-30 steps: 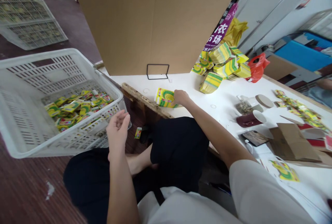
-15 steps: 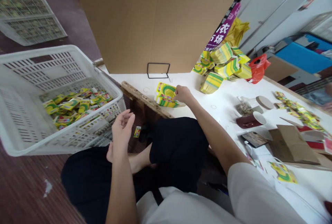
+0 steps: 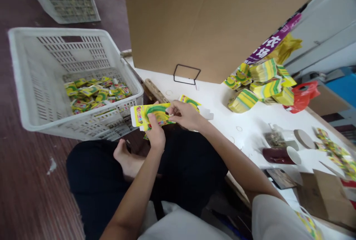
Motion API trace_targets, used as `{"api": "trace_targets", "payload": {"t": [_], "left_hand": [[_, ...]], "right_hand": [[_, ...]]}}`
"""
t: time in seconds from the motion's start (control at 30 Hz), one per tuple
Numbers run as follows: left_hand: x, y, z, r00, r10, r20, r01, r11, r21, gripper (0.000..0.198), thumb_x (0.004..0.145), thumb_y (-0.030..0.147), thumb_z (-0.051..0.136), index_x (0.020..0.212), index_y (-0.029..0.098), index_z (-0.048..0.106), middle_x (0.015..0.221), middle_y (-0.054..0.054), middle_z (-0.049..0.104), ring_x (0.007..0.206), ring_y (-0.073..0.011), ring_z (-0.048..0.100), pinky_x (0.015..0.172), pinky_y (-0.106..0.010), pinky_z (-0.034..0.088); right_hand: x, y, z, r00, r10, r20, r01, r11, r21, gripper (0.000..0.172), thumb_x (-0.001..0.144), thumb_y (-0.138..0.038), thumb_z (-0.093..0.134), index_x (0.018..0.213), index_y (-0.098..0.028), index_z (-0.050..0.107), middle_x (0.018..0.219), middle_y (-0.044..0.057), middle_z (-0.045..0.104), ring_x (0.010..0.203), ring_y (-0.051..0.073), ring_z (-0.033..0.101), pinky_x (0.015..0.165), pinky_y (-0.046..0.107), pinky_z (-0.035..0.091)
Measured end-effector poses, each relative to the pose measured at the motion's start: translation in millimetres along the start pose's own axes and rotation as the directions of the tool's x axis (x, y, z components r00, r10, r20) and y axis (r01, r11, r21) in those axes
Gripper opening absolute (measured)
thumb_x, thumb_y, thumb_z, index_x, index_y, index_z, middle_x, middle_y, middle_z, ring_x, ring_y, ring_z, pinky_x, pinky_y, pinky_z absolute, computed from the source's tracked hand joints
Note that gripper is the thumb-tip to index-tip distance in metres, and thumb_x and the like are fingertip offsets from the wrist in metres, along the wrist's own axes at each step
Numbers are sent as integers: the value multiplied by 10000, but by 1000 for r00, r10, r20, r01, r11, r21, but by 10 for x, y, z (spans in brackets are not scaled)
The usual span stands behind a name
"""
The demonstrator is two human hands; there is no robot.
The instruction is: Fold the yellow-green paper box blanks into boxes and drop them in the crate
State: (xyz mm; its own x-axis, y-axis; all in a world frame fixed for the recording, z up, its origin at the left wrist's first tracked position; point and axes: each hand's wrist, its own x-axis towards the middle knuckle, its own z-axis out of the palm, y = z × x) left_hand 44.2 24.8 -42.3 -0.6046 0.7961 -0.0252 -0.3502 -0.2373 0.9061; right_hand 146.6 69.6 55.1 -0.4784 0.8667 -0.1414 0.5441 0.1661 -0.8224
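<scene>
A small yellow and green carton (image 3: pixel 143 115) is held up above my lap, its left end showing open white-edged flaps. My left hand (image 3: pixel 156 134) grips it from below, thumb across the printed front. At the carton's right end, my right hand (image 3: pixel 185 116) has its fingers pinched together on the edge; its fingertips partly cover that end. Behind the right hand, more yellow carton pieces (image 3: pixel 190 101) lie on the white table (image 3: pixel 219 125), partly hidden.
On the left stands a white plastic crate (image 3: pixel 80 130) with many small yellow cartons inside. A large cardboard box (image 3: pixel 200 21) rises at the back. Bundles of flat cartons (image 3: pixel 243 101), a red bag (image 3: pixel 304 95), a maroon mug (image 3: pixel 278 155) and a phone (image 3: pixel 282 178) lie to the right.
My right hand has brought a carton from the stack on the table toward me. My left hand, empty before, has risen and closed on it. The view has shifted left.
</scene>
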Motion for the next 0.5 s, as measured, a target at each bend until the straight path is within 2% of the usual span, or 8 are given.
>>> {"api": "trace_targets", "payload": {"t": [0.1, 0.2, 0.3, 0.4, 0.43, 0.5], "left_hand": [[40, 9, 47, 996, 40, -77, -44, 998, -46, 525, 994, 584, 478, 1302, 204, 668, 1232, -113, 718, 1202, -245, 672, 1055, -377, 537], [59, 65, 116, 995, 66, -70, -76, 985, -154, 539, 971, 600, 527, 1299, 195, 663, 1222, -129, 724, 1198, -260, 674, 994, -369, 566], [58, 198, 162, 998, 43, 55, -25, 959, -281, 565, 945, 637, 546, 1311, 217, 639, 1232, -122, 720, 1188, -268, 677, 959, -373, 577], [65, 386, 152, 965, -64, 255, 155, 921, -356, 552, 925, 662, 527, 1269, 244, 633, 1197, -101, 720, 1186, -290, 670, 967, -416, 570], [70, 448, 141, 956, -85, 280, 189, 910, -369, 526, 925, 659, 511, 1217, 243, 647, 1142, -92, 723, 1160, -290, 674, 973, -425, 563], [85, 549, 118, 966, -88, 244, 190, 881, -433, 448, 941, 628, 470, 1051, 239, 662, 965, -63, 696, 1015, -250, 688, 970, -408, 550]], "right_hand": [[-9, -47, 26, 999, 49, 1, -48, 997, 61, 276, 712, -53, 722, 841, -184, 516, 872, -32, 632, 723, 94, 601, 741, 255, 504], [-44, -101, 33, 998, 67, -10, -66, 996, 68, 284, 721, -61, 721, 852, -191, 506, 833, -47, 606, 701, 95, 599, 728, 260, 508], [-103, -158, 24, 999, 38, -15, -39, 999, -25, 288, 722, -35, 689, 845, -202, 489, 732, -71, 561, 665, 100, 573, 691, 251, 476], [-166, -204, 27, 998, -55, 1, 55, 991, -124, 258, 739, -37, 646, 818, -210, 472, 717, -68, 555, 674, 106, 564, 707, 259, 453], [-184, -213, 38, 997, -83, 8, 83, 989, -123, 242, 746, -46, 636, 813, -211, 472, 729, -62, 560, 685, 109, 566, 719, 264, 454], [-213, -222, 83, 993, -110, 40, 112, 992, -52, 216, 755, -89, 647, 831, -213, 488, 768, -50, 576, 715, 117, 577, 739, 276, 466]]}}
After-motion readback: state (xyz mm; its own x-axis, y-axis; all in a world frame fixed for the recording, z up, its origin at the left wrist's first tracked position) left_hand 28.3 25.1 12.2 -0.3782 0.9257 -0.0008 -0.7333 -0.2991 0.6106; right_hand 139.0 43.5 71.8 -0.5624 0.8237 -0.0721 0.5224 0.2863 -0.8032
